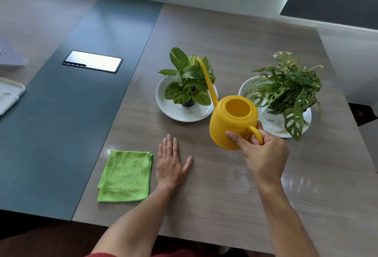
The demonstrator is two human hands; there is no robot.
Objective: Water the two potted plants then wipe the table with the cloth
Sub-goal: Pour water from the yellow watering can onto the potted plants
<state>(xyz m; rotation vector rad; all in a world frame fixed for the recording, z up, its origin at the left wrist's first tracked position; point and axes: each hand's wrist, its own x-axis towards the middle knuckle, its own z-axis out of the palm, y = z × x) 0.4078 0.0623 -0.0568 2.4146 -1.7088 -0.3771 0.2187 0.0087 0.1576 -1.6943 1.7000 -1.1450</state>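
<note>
My right hand [263,154] grips the handle of a yellow watering can [233,121], held above the table between the two plants. Its long thin spout reaches up and left over the left potted plant [188,81], a broad-leaved one in a small dark pot on a white plate [176,111]. The right potted plant [286,91], with holed leaves, stands on another white plate [306,117] just behind my right hand. My left hand [171,164] lies flat on the table, fingers spread, holding nothing. A folded green cloth [125,176] lies just left of it.
The wood-grain table [214,195] has a dark blue centre strip [71,123] with a shiny cable hatch [93,63]. A white tray [9,95] and papers [10,56] sit at the far left. Wet gleams show on the table near my right forearm.
</note>
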